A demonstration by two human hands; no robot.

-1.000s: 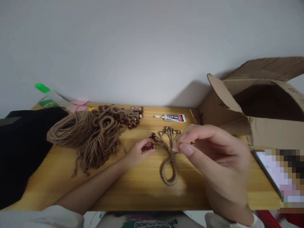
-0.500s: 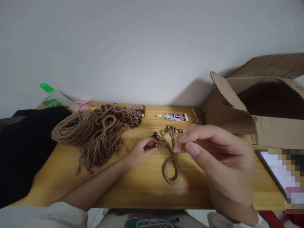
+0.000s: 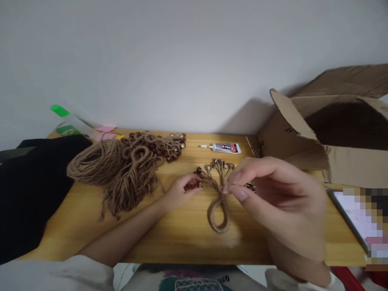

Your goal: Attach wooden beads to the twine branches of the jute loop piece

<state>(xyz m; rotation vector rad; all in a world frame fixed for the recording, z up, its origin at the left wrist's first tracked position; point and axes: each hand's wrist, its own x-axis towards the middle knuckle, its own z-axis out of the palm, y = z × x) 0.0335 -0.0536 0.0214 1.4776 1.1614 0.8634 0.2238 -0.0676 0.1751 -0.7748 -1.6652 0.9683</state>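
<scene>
one looped cord piece, brown, lying at the centre of the wooden table; wrapped loop toward the near side, strands fanning to the far side and left, tipped with brown beads.

one left hand, just left of the strands: fingers curled, thumb almost meeting forefinger, closed around some of the left-hand beads.

one right hand, over the right of the piece's neck: thumb and forefinger tips pinched together; whether a strand lies between them cannot be told. further beads show partly behind it.

one tube, beyond the piece, white nozzle pointing left; label in white on black, "b-7000".

one coil of twine, left; beside it a fringed bundle with its own loop, and farther off a heap of beaded cords.

one cardboard box, far right, flaps open; small dark marks, unreadable.

one flat screen, right; largely blocked out, illegible.
</scene>
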